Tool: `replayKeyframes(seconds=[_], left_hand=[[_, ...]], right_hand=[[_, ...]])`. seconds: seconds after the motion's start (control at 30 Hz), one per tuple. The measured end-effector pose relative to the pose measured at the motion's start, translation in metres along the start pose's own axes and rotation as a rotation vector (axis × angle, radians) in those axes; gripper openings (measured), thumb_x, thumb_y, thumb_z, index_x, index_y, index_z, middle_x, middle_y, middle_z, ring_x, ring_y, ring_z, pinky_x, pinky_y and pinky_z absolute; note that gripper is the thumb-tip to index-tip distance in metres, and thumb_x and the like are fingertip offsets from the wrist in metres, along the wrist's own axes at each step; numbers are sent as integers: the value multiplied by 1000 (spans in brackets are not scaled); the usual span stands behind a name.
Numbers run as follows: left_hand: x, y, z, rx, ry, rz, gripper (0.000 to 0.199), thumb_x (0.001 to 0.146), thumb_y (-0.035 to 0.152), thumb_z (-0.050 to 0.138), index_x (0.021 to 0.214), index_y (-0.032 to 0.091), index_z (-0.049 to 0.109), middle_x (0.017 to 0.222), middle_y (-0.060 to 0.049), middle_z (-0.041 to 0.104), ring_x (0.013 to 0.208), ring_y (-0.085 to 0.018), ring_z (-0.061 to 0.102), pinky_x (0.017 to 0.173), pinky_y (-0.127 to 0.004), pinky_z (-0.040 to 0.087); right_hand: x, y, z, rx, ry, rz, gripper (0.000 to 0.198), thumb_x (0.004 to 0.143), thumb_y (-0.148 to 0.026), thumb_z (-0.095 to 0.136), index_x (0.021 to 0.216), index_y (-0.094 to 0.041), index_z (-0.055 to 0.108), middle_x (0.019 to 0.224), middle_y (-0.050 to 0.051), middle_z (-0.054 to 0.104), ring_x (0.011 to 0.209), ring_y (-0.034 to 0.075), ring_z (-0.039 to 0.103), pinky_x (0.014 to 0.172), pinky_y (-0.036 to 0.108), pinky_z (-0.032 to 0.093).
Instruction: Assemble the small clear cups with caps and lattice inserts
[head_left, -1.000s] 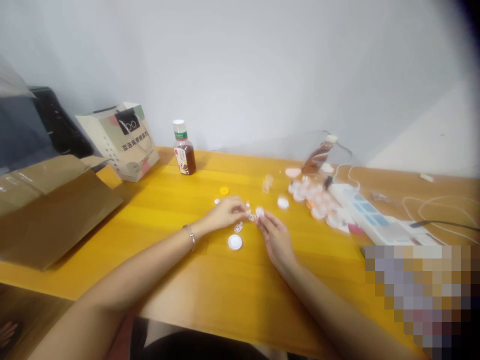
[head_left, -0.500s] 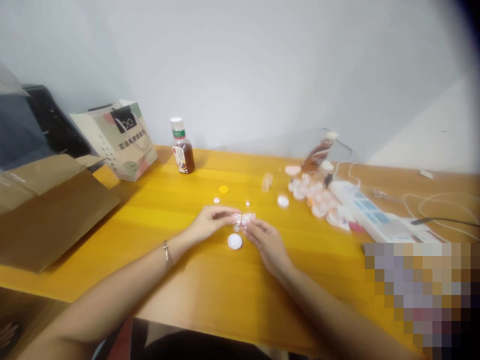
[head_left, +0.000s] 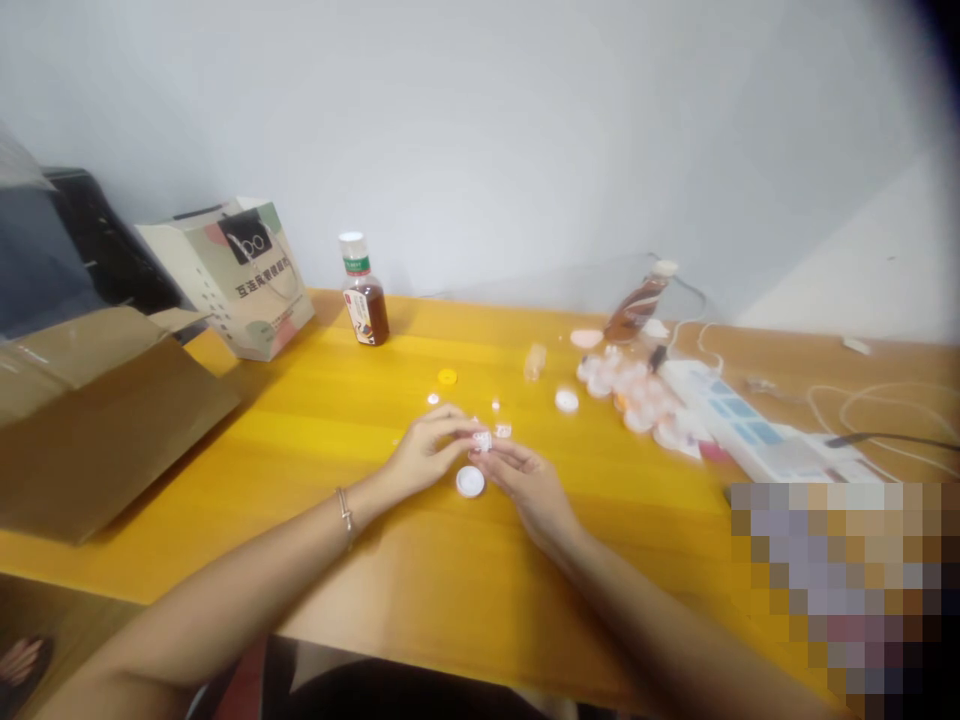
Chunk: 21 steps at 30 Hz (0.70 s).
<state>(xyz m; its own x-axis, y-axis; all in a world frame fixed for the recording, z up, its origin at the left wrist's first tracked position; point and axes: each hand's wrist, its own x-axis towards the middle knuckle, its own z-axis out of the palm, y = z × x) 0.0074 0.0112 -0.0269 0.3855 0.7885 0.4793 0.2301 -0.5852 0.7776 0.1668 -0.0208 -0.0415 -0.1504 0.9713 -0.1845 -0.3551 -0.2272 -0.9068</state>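
Between the fingertips of my left hand [head_left: 431, 450] and my right hand [head_left: 529, 485] is a small white openwork piece [head_left: 482, 440]. Both hands are closed on it, just above the table, and its exact kind is too blurred to tell. A similar white patterned piece [head_left: 503, 431] lies just beyond my right fingers. Directly below the fingertips rests a round white disc with a raised rim [head_left: 470, 482]. Farther back are a yellow disc [head_left: 448, 377], a little white disc [head_left: 433, 399], a tiny white part [head_left: 496, 405] and another white round piece [head_left: 566, 400].
On the left, an open cardboard box [head_left: 112, 430] stands before a paper bag [head_left: 247, 280]. A brown bottle [head_left: 366, 300] is upright at the back; a second bottle [head_left: 637, 305] tilts at right. Clear-and-pink round containers [head_left: 637, 395], a white-blue packet [head_left: 742, 415] and cables [head_left: 892, 395] lie rightward.
My left hand has shifted slightly right, its fingers closing in toward the right hand's. The patterned piece now looks narrower between them, and a similar piece shows apart beyond the right fingers.
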Motion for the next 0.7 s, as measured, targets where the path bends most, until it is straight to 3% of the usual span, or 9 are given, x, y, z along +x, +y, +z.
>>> replayKeyframes(seconds=[0.4, 0.7], left_hand=[[-2, 1, 2, 52, 9, 29, 23, 80, 20, 54, 100, 19, 63, 93, -6, 58, 89, -15, 55, 82, -29, 45], [-2, 5, 0, 23, -16, -9, 21, 80, 20, 54, 98, 16, 64, 93, -8, 61, 88, -16, 57, 83, -30, 45]], right_hand=[[0, 0, 0, -42, 36, -28, 26, 57, -26, 75, 81, -19, 68, 78, 3, 71, 79, 17, 64, 77, 30, 48], [-2, 0, 2, -15, 42, -44, 20, 62, -28, 71, 80, -19, 68, 79, 2, 71, 76, 14, 64, 80, 29, 48]])
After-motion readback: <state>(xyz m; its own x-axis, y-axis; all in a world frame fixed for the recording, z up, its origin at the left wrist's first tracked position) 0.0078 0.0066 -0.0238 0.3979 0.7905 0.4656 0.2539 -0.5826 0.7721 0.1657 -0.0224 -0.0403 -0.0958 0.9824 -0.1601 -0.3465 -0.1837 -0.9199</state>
